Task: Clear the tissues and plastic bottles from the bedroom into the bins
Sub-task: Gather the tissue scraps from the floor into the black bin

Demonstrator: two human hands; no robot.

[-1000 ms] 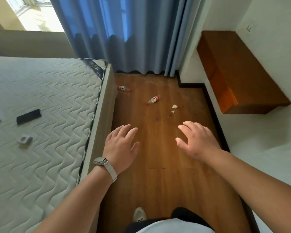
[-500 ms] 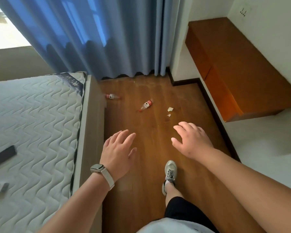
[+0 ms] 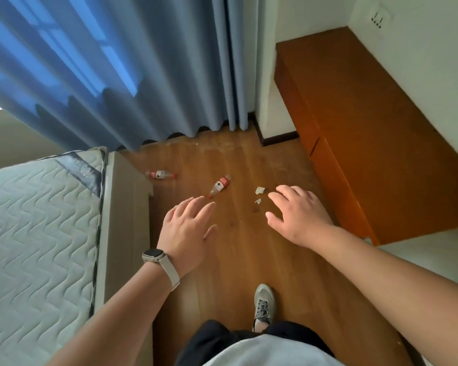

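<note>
Two plastic bottles with red labels lie on the wooden floor: one bottle [image 3: 161, 174] close to the bed corner, the other bottle [image 3: 220, 185] further right, tilted. Two small white tissue scraps [image 3: 259, 190] lie right of it, the smaller scrap [image 3: 257, 201] just below the larger. My left hand [image 3: 187, 231], with a watch on the wrist, hovers open just short of the tilted bottle. My right hand [image 3: 298, 215] hovers open beside the scraps, fingers spread. Neither hand holds anything.
A bare mattress [image 3: 37, 228] on its bed frame [image 3: 122, 233] fills the left. Blue curtains [image 3: 117, 70] hang at the back. A brown wooden cabinet [image 3: 360, 133] runs along the right wall. My shoe [image 3: 264, 303] stands on the floor below.
I have stepped forward down the aisle; the bottles and scraps are nearer and my hands now reach almost to them. The view has swung right, away from the mattress.
</note>
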